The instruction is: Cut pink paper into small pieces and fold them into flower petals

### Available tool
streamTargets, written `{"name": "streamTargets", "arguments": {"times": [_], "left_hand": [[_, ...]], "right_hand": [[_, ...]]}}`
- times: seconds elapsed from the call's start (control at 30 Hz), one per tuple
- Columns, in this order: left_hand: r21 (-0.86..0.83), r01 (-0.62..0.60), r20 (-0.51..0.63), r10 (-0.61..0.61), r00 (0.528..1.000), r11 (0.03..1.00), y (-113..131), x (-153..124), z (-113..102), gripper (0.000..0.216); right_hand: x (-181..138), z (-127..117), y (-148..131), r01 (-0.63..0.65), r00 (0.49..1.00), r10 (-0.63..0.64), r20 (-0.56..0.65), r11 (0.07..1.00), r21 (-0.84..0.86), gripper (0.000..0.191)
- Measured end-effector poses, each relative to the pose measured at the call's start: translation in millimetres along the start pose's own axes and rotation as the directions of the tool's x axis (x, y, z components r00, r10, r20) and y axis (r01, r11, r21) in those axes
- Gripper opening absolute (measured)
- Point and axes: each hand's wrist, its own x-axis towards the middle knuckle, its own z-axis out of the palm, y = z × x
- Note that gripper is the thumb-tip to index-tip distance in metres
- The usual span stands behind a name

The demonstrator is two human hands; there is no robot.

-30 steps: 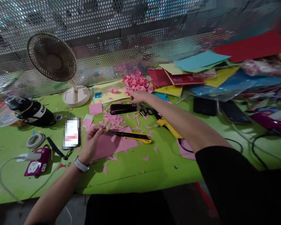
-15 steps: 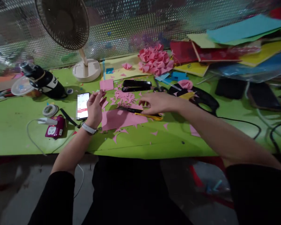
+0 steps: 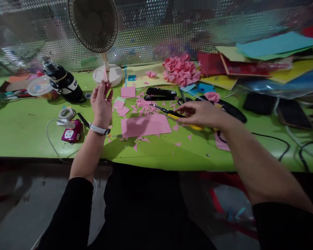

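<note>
My left hand (image 3: 102,104) is raised in front of the fan base, its thumb and fingers pinching a small pink paper piece (image 3: 105,74). In my right hand (image 3: 200,114) are yellow-and-black scissors (image 3: 172,114), their tip pointing left over the pink scraps (image 3: 143,106). Below the blades lies a pink paper sheet (image 3: 146,126) on the green table. Small pink paper squares (image 3: 128,92) rest between the hands, close to a black stapler (image 3: 160,93).
Behind stand a fan (image 3: 111,74), a black bottle (image 3: 67,86) and a heap of folded pink paper pieces (image 3: 182,69). Coloured sheets (image 3: 276,45) pile up at the back right. A glue gun (image 3: 232,110), a dark phone (image 3: 293,113) and cables lie right; a purple adapter (image 3: 71,133) sits left.
My left hand has risen with the pink piece, and now hides the lit phone. My right hand has lifted the scissors off the pink sheet. The view has shifted slightly left.
</note>
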Motion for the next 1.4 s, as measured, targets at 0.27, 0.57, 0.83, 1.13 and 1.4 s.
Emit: {"name": "streamTargets", "arguments": {"times": [0.27, 0.57, 0.83, 1.13, 1.4], "left_hand": [[-0.013, 0.101, 0.046, -0.100, 0.994, 0.995, -10, 3, -6, 0.014], [0.103, 0.262, 0.255, -0.281, 0.925, 0.959, -38, -28, 0, 0.017], [0.345, 0.221, 0.475, -0.372, 0.797, 0.912, -54, -53, 3, 0.026], [0.360, 0.038, 0.555, -0.247, 0.794, 0.932, -55, -65, 9, 0.025], [0.335, 0.062, 0.475, -0.225, 0.851, 0.940, -52, -58, 7, 0.024]], "right_hand": [[-18, 56, -39, 0.457, 0.887, -0.453, 0.088, 0.889, -0.027, 0.030], [-17, 75, -48, 0.591, 0.806, -0.583, 0.105, 0.802, -0.086, 0.036], [-10, 64, -27, 0.576, 0.816, -0.577, 0.024, 0.810, -0.111, 0.039], [-7, 62, -26, 0.518, 0.855, -0.515, 0.064, 0.845, -0.130, 0.038], [8, 54, -12, 0.348, 0.925, -0.365, -0.103, 0.925, -0.155, 0.038]]}}
